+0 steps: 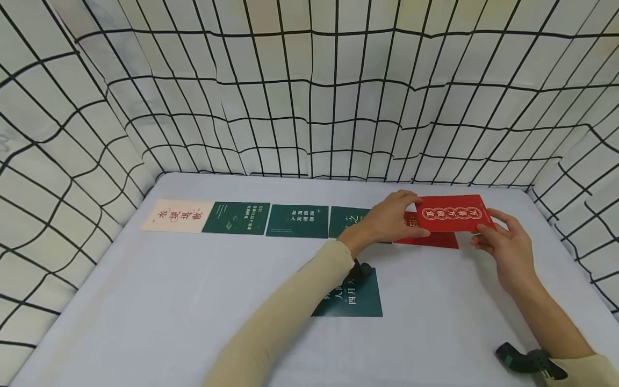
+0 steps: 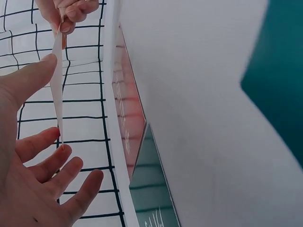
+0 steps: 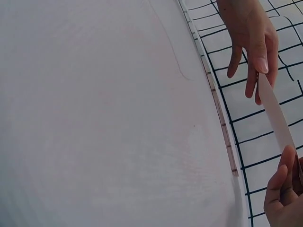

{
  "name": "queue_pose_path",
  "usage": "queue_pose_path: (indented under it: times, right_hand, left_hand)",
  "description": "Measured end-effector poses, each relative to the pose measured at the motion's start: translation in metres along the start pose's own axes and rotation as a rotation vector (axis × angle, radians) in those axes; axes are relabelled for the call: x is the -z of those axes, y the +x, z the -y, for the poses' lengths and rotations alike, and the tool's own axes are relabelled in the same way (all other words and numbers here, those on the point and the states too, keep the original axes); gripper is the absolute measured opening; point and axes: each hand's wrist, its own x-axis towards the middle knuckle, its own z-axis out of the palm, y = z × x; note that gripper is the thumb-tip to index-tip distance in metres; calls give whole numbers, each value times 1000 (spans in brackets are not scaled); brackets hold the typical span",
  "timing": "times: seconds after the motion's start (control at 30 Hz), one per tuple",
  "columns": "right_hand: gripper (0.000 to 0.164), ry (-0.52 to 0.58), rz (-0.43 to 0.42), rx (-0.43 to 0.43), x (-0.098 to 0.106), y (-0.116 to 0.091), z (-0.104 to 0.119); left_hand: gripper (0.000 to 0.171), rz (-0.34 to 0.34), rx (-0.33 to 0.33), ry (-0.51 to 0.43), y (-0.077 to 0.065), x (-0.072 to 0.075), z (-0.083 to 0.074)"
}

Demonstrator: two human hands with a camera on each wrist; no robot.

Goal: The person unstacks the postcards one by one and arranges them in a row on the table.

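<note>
Above the right end of a row of cards, both hands hold up a red card (image 1: 454, 213) with white lettering. Its pale back (image 2: 57, 90) shows in the left wrist view. My left hand (image 1: 387, 220) pinches its left end between thumb and fingers. At the other end, my right hand (image 1: 512, 252) grips the edge with thumb and fingertips. Below lies another red card (image 1: 430, 239) on the table, partly covered by the held one and the left hand. Beside it is a green card (image 1: 345, 220), partly behind the left hand.
Further left in the row lie two green cards, one with a plant drawing (image 1: 237, 217) and one plainer (image 1: 297, 221), then a cream card (image 1: 177, 216). Nearer me, a dark green card (image 1: 365, 298) sits partly under the left forearm. Black-grid netting (image 1: 309, 97) surrounds the white table (image 1: 159, 301).
</note>
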Motion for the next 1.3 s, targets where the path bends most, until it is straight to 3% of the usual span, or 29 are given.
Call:
queue_pose_path:
  times: [0.23,0.47,0.93,1.3]
  right_hand:
    - [76,50,-19,-43,13,0,-2]
    - [75,20,-64,-102,16,6,-2]
    - [77,-34,-109,-239,40,11,-10]
    - [77,-51,-109,-234,54,17,-12]
  left_hand:
    - [83,26,32,16,8,-5,-14]
    - [86,32,44,58,16,-6,-19]
    - [86,39,42,140,29,-32,-32]
    - [88,47,49,179,41,-37,-40]
